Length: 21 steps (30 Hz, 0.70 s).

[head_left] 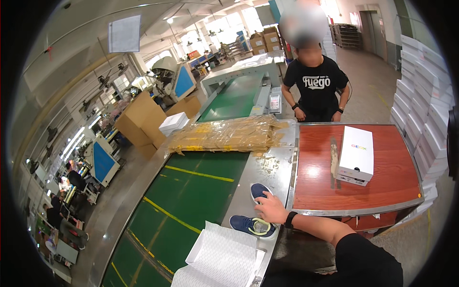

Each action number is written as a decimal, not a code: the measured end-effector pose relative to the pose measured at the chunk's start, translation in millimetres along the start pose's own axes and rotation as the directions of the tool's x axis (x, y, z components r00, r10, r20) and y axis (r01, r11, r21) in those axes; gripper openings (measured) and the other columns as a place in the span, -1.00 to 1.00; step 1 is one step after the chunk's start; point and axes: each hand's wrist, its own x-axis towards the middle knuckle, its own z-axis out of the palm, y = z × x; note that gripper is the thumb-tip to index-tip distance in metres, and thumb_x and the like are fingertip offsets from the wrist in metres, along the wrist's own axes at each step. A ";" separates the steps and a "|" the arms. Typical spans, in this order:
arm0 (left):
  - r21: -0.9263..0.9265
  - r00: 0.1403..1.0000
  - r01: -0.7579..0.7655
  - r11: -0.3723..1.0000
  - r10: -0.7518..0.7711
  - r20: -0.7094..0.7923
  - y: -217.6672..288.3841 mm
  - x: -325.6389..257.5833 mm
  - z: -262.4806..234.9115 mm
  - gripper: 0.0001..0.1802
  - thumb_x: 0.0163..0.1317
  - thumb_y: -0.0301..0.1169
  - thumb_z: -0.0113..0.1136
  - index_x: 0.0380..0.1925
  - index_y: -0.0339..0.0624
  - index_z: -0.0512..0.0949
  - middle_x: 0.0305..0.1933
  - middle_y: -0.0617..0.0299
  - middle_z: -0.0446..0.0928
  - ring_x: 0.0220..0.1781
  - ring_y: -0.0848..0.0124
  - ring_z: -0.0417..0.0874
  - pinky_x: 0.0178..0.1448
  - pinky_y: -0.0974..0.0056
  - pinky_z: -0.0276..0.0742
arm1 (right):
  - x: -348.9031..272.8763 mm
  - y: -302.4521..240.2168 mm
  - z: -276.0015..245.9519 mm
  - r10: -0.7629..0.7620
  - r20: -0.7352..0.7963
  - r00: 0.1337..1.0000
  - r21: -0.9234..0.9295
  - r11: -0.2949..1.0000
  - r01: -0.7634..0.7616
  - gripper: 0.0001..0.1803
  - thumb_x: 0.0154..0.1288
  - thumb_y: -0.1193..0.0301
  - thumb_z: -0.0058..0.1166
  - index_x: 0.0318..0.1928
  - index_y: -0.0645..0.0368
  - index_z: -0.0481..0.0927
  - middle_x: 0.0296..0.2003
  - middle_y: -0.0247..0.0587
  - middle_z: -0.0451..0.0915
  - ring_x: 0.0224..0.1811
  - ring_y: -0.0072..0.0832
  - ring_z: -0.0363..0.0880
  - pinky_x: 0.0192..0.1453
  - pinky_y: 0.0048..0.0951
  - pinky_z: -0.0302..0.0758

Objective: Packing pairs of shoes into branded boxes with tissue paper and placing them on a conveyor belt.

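My right hand (271,208) reaches in from the right with a black band on its wrist. Its fingers are spread at the near end of a dark blue shoe (258,190); whether they touch it I cannot tell. Just below the hand lies a second blue shoe (244,223) with a pale lining and light sole. Both shoes rest on the metal edge (260,167) beside the green conveyor belt (174,201). Nearest to me is an open white shoebox (222,258) with patterned paper. My left hand is out of view.
A closed white shoebox (357,155) sits on the red-brown tabletop (311,182). Behind that table stands a person (315,88) in a black T-shirt. A taped cardboard strip (224,135) crosses the belt. Stacked white boxes (420,110) line the right side.
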 end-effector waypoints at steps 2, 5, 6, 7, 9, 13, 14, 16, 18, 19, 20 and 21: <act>-0.021 0.999 -0.021 1.000 0.021 0.030 2.7 8.4 17.4 -0.42 0.37 -0.04 -0.02 -0.03 -0.43 0.58 -0.01 -0.22 0.59 0.09 -0.17 0.51 0.19 -0.17 0.39 | -7.7 1.8 -3.3 0.005 -0.019 1.000 -0.053 0.999 -0.006 -0.74 0.00 0.33 0.29 -0.21 -0.07 0.72 0.08 -0.33 0.56 0.32 0.11 0.33 0.10 0.03 0.51; -0.064 0.998 0.055 0.996 -0.054 0.013 14.0 11.7 4.9 -0.43 0.36 -0.04 -0.01 -0.02 -0.42 0.58 -0.01 -0.22 0.60 0.09 -0.18 0.52 0.17 -0.17 0.40 | -8.2 7.4 -4.4 0.014 -0.054 0.998 -0.023 1.000 -0.015 -0.74 -0.02 0.32 0.30 -0.22 -0.08 0.73 0.08 -0.35 0.56 0.31 0.12 0.34 0.12 0.03 0.51; -0.034 1.000 0.015 0.999 -0.016 -0.017 7.4 9.3 3.6 -0.42 0.36 -0.04 -0.01 -0.01 -0.43 0.57 0.00 -0.23 0.59 0.09 -0.17 0.52 0.18 -0.17 0.40 | -10.9 2.5 -2.3 0.014 -0.043 0.999 -0.003 1.000 -0.014 -0.73 -0.03 0.32 0.31 -0.22 -0.08 0.73 0.08 -0.36 0.56 0.30 0.13 0.35 0.12 0.03 0.51; -0.001 0.999 -0.017 1.000 0.017 -0.046 1.6 5.9 1.0 -0.42 0.36 -0.04 0.00 0.00 -0.43 0.57 0.01 -0.25 0.59 0.09 -0.17 0.52 0.18 -0.16 0.40 | -5.6 -4.5 -0.1 0.014 -0.026 1.000 0.014 1.000 -0.014 -0.72 -0.06 0.32 0.32 -0.23 -0.06 0.73 0.07 -0.30 0.57 0.23 0.03 0.44 0.20 0.05 0.47; 0.019 0.995 0.071 0.997 -0.072 0.066 1.8 4.8 -10.1 -0.42 0.36 -0.05 0.00 0.00 -0.45 0.56 0.01 -0.27 0.58 0.10 -0.18 0.52 0.20 -0.15 0.39 | 4.5 -0.4 19.2 -0.077 -0.003 0.997 0.018 0.997 0.077 -0.73 -0.07 0.32 0.32 -0.25 -0.04 0.73 0.04 -0.24 0.59 0.18 -0.03 0.48 0.26 0.06 0.43; -0.072 0.989 0.136 0.988 -0.131 0.066 9.3 0.7 -13.3 -0.52 0.36 -0.06 0.07 -0.14 -0.34 0.60 -0.08 -0.23 0.61 -0.04 -0.12 0.61 0.07 -0.14 0.48 | -4.6 33.0 40.3 -0.142 -0.138 0.980 0.086 0.984 0.155 -0.76 -0.04 0.36 0.26 -0.27 0.05 0.72 -0.01 -0.06 0.61 0.17 -0.06 0.49 0.43 0.03 0.28; -0.095 0.979 0.004 0.995 -0.024 -0.202 -11.4 5.7 26.4 -0.53 0.35 -0.08 0.08 -0.16 -0.37 0.59 -0.05 -0.27 0.59 -0.01 -0.15 0.59 0.09 -0.18 0.45 | -9.5 26.3 20.5 -0.114 -0.116 0.987 0.110 0.986 0.127 -0.73 -0.08 0.42 0.30 -0.25 0.07 0.72 0.02 -0.04 0.58 0.22 -0.04 0.43 0.46 0.04 0.24; -0.068 0.996 -0.004 0.998 -0.001 -0.086 1.1 16.0 24.8 -0.50 0.36 -0.10 0.07 -0.02 -0.37 0.58 0.07 -0.30 0.55 0.09 -0.21 0.54 0.18 -0.20 0.43 | -31.2 43.1 14.6 0.027 -0.098 0.995 0.142 0.990 -0.013 -0.53 -0.24 0.59 0.35 -0.16 0.15 0.66 0.14 0.04 0.47 0.31 0.10 0.32 0.44 0.05 0.24; -0.161 0.992 -0.034 0.986 0.014 -0.122 -10.0 17.3 38.2 -0.44 0.39 -0.11 0.04 0.16 -0.38 0.51 0.23 -0.22 0.49 0.30 -0.21 0.40 0.38 -0.12 0.31 | -31.3 36.7 5.5 0.067 -0.057 0.996 0.208 0.977 -0.054 -0.30 -0.25 0.65 0.32 0.08 0.25 0.50 0.29 0.19 0.32 0.35 0.20 0.26 0.45 0.04 0.21; -0.195 0.997 0.036 0.980 -0.049 -0.062 0.0 16.2 11.7 -0.42 0.39 -0.11 0.04 0.18 -0.40 0.49 0.24 -0.23 0.48 0.31 -0.22 0.39 0.41 -0.12 0.28 | -33.2 40.5 14.1 0.062 -0.092 0.994 0.137 0.989 -0.049 -0.21 -0.25 0.70 0.31 0.16 0.27 0.44 0.39 0.17 0.24 0.40 0.16 0.23 0.48 -0.06 0.23; -0.227 0.996 0.093 0.969 -0.092 0.015 7.9 5.7 -9.0 -0.41 0.40 -0.11 0.04 0.20 -0.41 0.48 0.25 -0.25 0.47 0.32 -0.23 0.38 0.43 -0.12 0.25 | -28.5 44.9 13.1 0.056 -0.066 0.996 0.113 0.992 -0.049 -0.13 -0.25 0.65 0.33 0.25 0.25 0.40 0.45 0.20 0.15 0.45 0.16 0.17 0.52 -0.08 0.18; -0.229 0.994 0.110 0.967 -0.106 0.029 -1.0 -2.1 -0.7 -0.41 0.40 -0.11 0.04 0.20 -0.41 0.48 0.25 -0.25 0.47 0.32 -0.23 0.38 0.43 -0.12 0.25 | -20.0 45.9 15.6 0.001 -0.066 0.998 0.176 0.984 0.011 -0.09 -0.26 0.61 0.35 0.28 0.24 0.37 0.46 0.22 0.12 0.46 0.16 0.16 0.53 -0.10 0.17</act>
